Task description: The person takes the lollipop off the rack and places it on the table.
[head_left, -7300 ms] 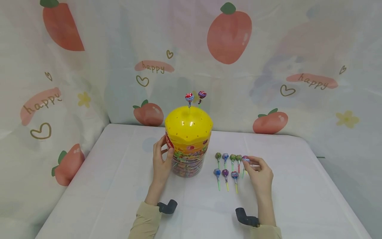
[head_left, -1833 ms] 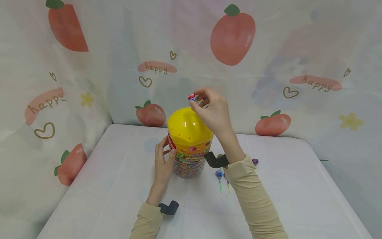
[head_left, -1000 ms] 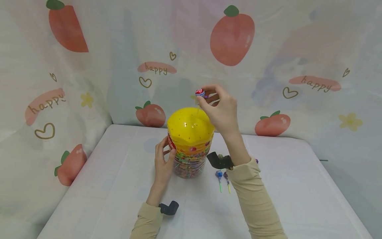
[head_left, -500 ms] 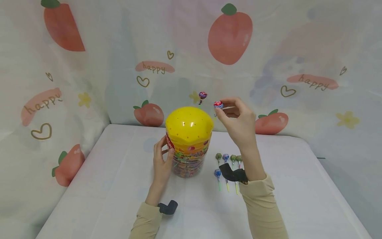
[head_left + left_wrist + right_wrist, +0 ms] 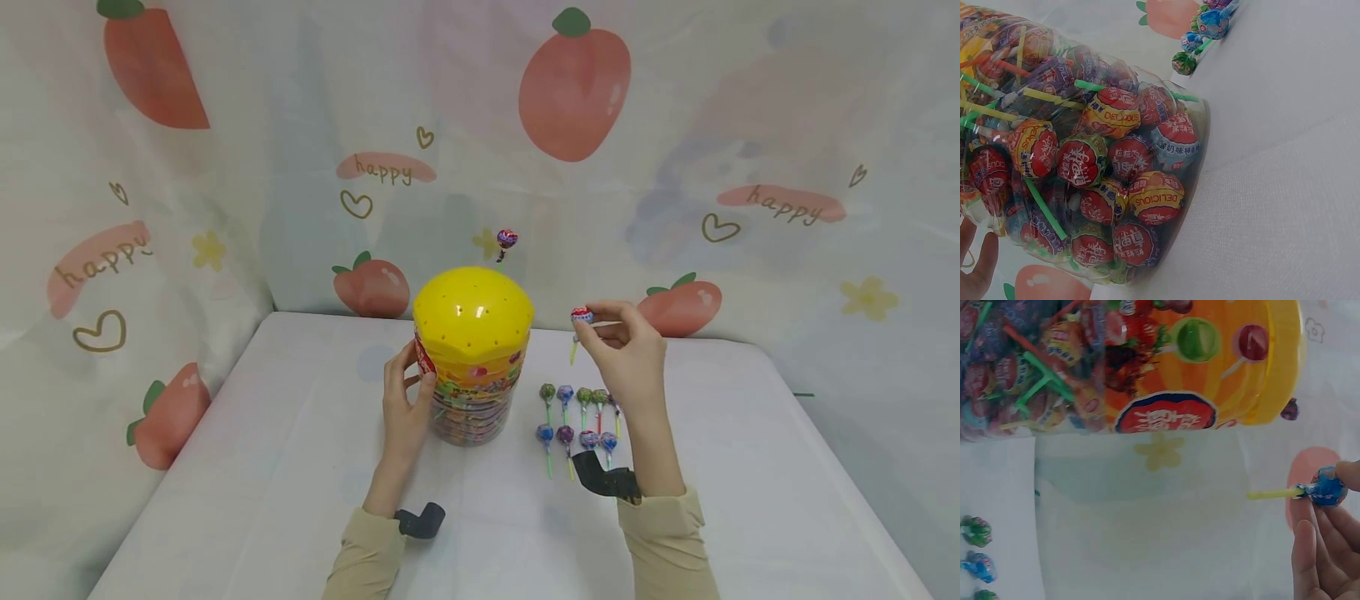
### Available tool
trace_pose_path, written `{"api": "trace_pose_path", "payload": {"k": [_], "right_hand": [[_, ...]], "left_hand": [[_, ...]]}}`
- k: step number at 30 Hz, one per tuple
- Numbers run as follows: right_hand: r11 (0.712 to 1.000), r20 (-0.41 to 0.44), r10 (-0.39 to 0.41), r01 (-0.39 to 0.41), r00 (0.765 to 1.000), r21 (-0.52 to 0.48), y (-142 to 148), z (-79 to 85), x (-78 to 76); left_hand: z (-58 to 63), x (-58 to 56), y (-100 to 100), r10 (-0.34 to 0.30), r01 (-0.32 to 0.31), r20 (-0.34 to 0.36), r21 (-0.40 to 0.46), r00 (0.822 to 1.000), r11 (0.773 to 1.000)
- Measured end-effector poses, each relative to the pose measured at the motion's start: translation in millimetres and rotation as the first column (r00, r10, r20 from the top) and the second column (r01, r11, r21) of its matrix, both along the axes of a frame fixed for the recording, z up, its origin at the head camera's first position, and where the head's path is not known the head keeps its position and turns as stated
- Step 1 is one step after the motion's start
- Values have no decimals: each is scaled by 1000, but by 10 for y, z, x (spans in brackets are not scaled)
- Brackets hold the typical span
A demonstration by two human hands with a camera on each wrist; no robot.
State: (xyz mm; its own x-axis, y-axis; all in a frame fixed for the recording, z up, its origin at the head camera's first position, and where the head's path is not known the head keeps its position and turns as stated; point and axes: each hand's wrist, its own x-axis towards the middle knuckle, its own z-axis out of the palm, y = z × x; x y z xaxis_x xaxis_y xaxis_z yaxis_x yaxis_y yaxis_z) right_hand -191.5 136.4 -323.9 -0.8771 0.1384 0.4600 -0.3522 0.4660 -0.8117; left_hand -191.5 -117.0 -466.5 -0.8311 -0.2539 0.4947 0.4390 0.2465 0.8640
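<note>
In the head view, my left hand (image 5: 407, 408) holds the left side of a clear plastic jar (image 5: 472, 421), packed with wrapped lollipops, under a yellow lid (image 5: 474, 308) with small holes. Only its fingertips (image 5: 984, 262) show in the left wrist view. To the jar's right, my right hand (image 5: 628, 354) pinches a lollipop (image 5: 581, 316) by its head, above the table. Its wrapper is blue with red and white; the yellow stick (image 5: 1272, 494) points down in the head view. Another, purple-wrapped lollipop (image 5: 507, 240) shows above the lid's back edge, its lower stick hidden.
Several lollipops lie on the white table in a far row (image 5: 584, 397) and a near row (image 5: 566, 434), right of the jar. My right wrist's black mount (image 5: 600, 477) covers part of the near row. A printed curtain (image 5: 457, 100) hangs behind.
My right hand went from the rows to the lid, drew out the red-topped blue lollipop standing there, and has carried it right and down. The near row has gained one lollipop. My left hand stays put.
</note>
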Motion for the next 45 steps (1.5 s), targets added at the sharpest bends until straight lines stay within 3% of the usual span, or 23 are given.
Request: {"api": "trace_pose_path", "payload": {"k": [13, 20, 31, 38, 45], "right_hand": [[991, 135, -129, 132, 982, -16, 249, -584, 64], [982, 226, -185, 191, 957, -7, 352, -813, 133], [960, 295, -278, 273, 914, 60, 480, -1095, 206], [955, 314, -294, 288, 903, 66, 574, -1192, 213], [954, 350, -298, 281, 888, 101, 674, -1281, 252]], "left_hand": [[3, -4, 12, 13, -13, -1, -26, 1000, 1000], [-6, -5, 4, 17, -17, -3, -20, 1000, 1000], [3, -2, 5, -1, 1, -1, -11, 1000, 1000], [359, 201, 65, -20, 20, 17, 10, 1000, 1000], [359, 202, 65, -22, 22, 20, 19, 1000, 1000]]}}
